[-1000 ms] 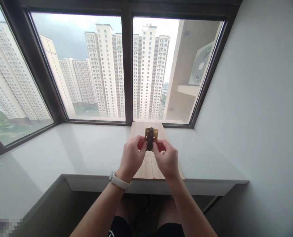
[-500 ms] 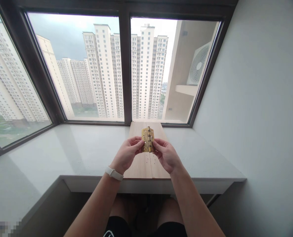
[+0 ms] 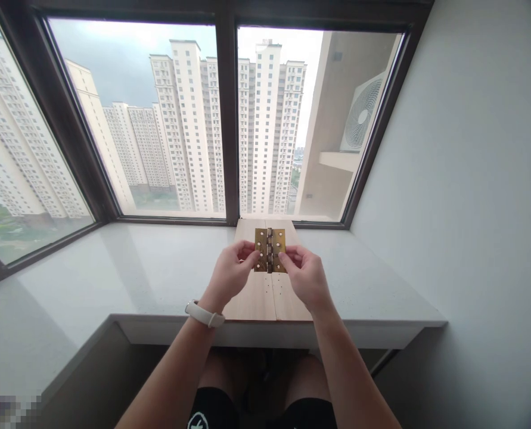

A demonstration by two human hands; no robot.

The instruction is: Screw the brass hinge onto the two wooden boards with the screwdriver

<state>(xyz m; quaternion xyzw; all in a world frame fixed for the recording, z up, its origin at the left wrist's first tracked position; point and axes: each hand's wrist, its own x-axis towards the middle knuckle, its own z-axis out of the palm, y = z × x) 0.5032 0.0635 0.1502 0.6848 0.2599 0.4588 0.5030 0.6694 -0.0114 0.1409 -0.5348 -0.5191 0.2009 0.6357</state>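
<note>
A brass hinge is held up between my two hands, its leaves spread to either side of the central pin. My left hand pinches the left leaf between thumb and fingers. On the other side, my right hand grips the right leaf the same way. Beneath the hinge lie two light wooden boards, side by side with a narrow seam between them and several small dark holes near it.
The boards lie on a white counter below dark-framed windows. A white wall stands at the right. My legs are under the counter's front edge.
The hinge's leaves have spread wider and now lie nearly flat, facing me. My hands have moved slightly apart with it.
</note>
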